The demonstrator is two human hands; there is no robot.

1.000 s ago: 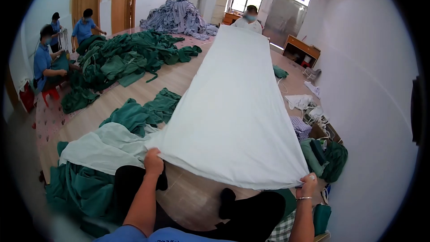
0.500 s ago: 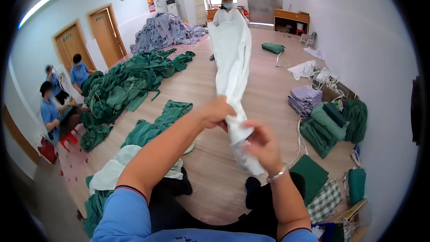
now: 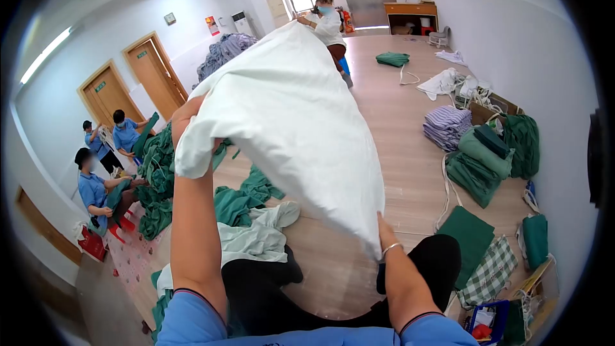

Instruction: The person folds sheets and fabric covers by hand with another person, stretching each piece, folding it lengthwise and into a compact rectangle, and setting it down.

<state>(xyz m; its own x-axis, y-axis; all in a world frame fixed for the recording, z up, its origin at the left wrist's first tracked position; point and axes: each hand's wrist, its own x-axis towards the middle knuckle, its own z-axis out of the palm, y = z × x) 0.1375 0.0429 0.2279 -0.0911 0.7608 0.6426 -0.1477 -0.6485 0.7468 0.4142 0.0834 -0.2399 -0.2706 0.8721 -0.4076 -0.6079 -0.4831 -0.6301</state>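
Note:
A large white cloth sheet (image 3: 288,109) is spread out in the air in front of me, stretching to a person (image 3: 327,32) at the far end who holds its other end. My left hand (image 3: 186,118) is raised at the left and grips the near left corner; the cloth partly covers its fingers. Low on the right, my right hand (image 3: 387,234) is closed on the near right edge, its fingers mostly behind the fabric. Beneath the sheet, a pale crumpled cloth (image 3: 256,234) and green cloth (image 3: 240,202) lie on the floor beside my leg.
Left, people in blue shirts (image 3: 96,186) sit by a green cloth heap (image 3: 160,160). A grey-purple heap (image 3: 221,51) rises behind. Along the right wall lie striped folded cloths (image 3: 447,127), green bundles (image 3: 477,173), a checked cloth (image 3: 488,272) and a blue basket (image 3: 490,320).
The narrow, gathered sheet has opened out wide. My left hand has moved up and left with its corner, while my right hand has lowered slightly. The far person has shifted a little left.

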